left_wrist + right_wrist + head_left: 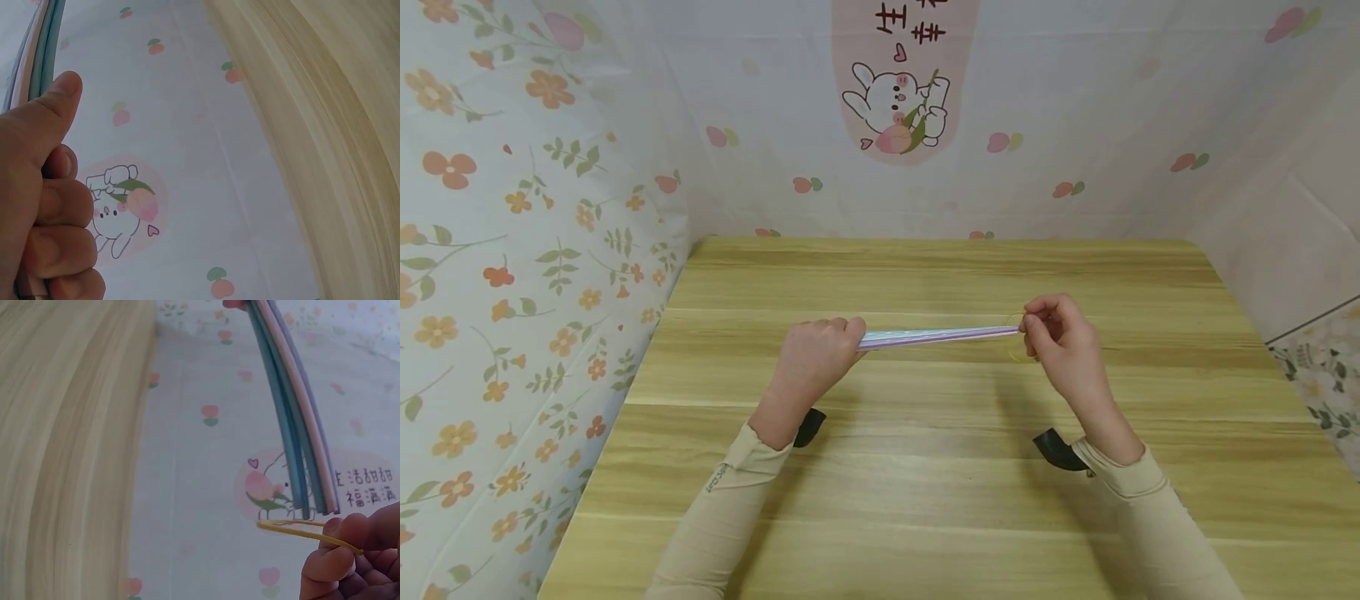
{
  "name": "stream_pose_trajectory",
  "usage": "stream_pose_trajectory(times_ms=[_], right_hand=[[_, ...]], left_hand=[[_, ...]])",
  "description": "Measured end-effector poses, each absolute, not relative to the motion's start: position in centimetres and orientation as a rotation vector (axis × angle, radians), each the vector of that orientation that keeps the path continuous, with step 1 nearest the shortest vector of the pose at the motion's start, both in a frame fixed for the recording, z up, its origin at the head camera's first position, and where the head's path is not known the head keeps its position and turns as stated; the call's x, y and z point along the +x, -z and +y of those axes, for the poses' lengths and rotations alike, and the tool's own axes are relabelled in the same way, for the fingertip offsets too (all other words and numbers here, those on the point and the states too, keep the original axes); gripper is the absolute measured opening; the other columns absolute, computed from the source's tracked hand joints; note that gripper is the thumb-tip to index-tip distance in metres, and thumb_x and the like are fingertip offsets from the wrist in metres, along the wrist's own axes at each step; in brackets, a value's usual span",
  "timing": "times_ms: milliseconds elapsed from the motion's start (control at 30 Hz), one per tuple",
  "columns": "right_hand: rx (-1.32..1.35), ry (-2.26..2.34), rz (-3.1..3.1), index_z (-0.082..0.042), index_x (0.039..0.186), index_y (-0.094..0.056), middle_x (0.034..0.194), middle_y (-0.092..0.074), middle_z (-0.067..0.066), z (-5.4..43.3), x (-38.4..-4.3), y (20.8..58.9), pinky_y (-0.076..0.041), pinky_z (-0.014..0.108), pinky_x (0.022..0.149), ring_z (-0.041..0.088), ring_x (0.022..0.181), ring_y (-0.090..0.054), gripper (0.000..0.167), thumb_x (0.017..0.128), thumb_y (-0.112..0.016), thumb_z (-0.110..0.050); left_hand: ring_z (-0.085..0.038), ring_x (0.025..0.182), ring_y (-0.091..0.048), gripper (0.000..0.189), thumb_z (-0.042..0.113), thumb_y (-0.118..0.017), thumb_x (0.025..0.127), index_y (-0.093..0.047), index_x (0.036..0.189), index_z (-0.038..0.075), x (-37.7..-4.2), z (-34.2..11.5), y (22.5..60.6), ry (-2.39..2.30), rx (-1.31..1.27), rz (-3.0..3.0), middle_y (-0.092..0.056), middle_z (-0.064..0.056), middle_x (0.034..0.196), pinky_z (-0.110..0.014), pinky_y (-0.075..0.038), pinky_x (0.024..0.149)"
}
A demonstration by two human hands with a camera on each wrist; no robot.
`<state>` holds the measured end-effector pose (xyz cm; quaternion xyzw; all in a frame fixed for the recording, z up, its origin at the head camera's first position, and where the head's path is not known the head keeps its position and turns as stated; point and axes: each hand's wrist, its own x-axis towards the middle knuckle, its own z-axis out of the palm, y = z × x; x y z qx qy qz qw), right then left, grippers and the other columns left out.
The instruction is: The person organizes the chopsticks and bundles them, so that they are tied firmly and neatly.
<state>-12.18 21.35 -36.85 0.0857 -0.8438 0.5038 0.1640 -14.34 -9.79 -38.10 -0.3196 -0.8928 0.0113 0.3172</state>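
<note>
Head view: the left hand (816,358) clasped pastel sticks (940,336) above the desk (925,500). Left wrist view: its fingers (62,250) curled round them. Right wrist view: the right hand (331,565) pinched a yellow band (294,532) just beside the sticks' free ends.

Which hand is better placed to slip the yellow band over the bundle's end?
Probably the right hand: it pinches the yellow band close to one end of the pastel stick bundle, while the left hand grips the bundle nearer its opposite end.

Smooth plastic-looking sticks (291,394), rubbery band (300,533), faintly glossy wood-grain tabletop (925,467).
</note>
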Motion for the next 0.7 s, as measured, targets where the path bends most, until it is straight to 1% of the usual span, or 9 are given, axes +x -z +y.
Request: stream_pose_trajectory(times_ms=[100,267,433,533,700], right_hand=[[0.25,-1.456,-2.37,0.005,0.104,-0.054,0.077,-0.058,-0.012,21.2,-12.0,36.4,-0.042,0.016,0.05,0.006,0.055,-0.049,0.01,0.094,-0.053,0.001],[0.272,-1.445,-2.335,0.005,0.102,-0.056,0.078,-0.061,-0.001,20.7,-11.9,35.8,-0.043,0.015,0.049,0.006,0.055,-0.051,0.009,0.094,-0.054,0.002],[0.361,-1.374,-2.372,0.005,0.102,-0.056,0.079,-0.063,0.011,19.9,-11.9,35.9,-0.045,0.015,0.05,0.006,0.054,-0.052,0.009,0.093,-0.054,0.003],[0.424,-1.342,-2.383,0.005,0.1,-0.057,0.078,-0.064,0.013,19.2,-11.8,36.0,-0.045,0.015,0.05,0.006,0.054,-0.053,0.009,0.092,-0.055,0.005],[0.506,-1.31,-2.347,0.004,0.097,-0.058,0.072,-0.063,0.013,18.2,-11.7,36.1,-0.044,0.013,0.05,0.006,0.053,-0.053,0.009,0.089,-0.059,0.007]], left_hand=[[-0.008,0.041,-0.033,0.037,0.03,-0.073,0.085,-0.047,0.068,0.009,-14.4,-9.7,38.2,-0.029,-0.845,-2.358,-0.047,0.001,0.05,-0.022,-0.029,0.036],[-0.008,0.041,-0.037,0.036,0.03,-0.074,0.084,-0.049,0.069,0.008,-14.5,-9.7,38.3,-0.029,-0.856,-2.375,-0.049,0.0,0.051,-0.023,-0.031,0.036],[-0.009,0.04,-0.039,0.037,0.031,-0.076,0.082,-0.049,0.069,0.008,-14.5,-9.5,38.3,-0.034,-0.862,-2.371,-0.051,-0.001,0.052,-0.023,-0.032,0.036],[-0.008,0.04,-0.037,0.038,0.031,-0.076,0.082,-0.049,0.068,0.009,-14.5,-9.4,38.3,-0.033,-0.862,-2.364,-0.049,0.0,0.051,-0.022,-0.031,0.036],[-0.009,0.04,-0.036,0.039,0.031,-0.075,0.082,-0.048,0.068,0.008,-14.5,-9.3,38.2,-0.03,-0.86,-2.356,-0.049,0.0,0.05,-0.023,-0.031,0.036]])
